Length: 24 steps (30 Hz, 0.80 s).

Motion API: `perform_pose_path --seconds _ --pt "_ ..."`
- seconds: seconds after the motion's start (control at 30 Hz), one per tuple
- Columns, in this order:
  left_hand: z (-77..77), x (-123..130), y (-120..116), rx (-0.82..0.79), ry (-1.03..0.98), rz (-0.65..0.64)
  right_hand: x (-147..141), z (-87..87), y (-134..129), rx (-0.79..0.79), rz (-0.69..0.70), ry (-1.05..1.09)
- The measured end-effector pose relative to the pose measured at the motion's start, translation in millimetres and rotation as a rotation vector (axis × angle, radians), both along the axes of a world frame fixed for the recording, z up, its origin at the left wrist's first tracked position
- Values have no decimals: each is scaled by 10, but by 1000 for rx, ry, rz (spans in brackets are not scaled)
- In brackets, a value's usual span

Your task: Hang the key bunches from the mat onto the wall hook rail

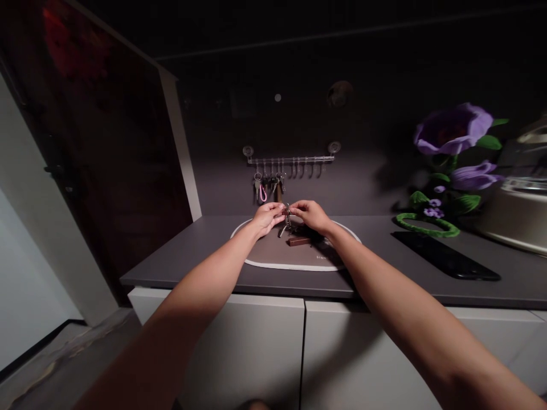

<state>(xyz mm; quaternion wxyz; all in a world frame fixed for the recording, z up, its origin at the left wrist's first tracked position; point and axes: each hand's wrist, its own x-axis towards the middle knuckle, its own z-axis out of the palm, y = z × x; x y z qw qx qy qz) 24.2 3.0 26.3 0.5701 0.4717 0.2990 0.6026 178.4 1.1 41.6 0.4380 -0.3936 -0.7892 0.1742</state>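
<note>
Both hands meet above the oval brown mat with a white rim (294, 266). My left hand (268, 218) is closed, its fingertips pinching a bunch of keys (287, 223) at the ring. From the other side my right hand (311, 214) holds the same bunch between thumb and finger. The keys dangle just over the mat. Below them lies a reddish-brown bar-shaped object (299, 242), with something dark beside it, partly in shadow under my right hand. Behind, several keys (257, 185) and a pink loop (262, 193) hang from a clear hook rail (294, 160) on the wall.
On the right of the dark counter (171, 265) lie a black flat object (444, 254) and a green ring (427, 225) below purple flowers (455, 130). A cream rounded appliance (515, 213) stands at the far right. A dark door (106, 142) is at the left.
</note>
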Motion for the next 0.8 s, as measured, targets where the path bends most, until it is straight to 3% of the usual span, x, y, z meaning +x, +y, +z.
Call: perform_pose_path --seconds 0.27,0.8 --pt "16 10 -1 34 -8 -5 -14 35 -90 -105 55 168" --pt "23 13 -25 123 -36 -94 -47 46 -75 -113 160 375"
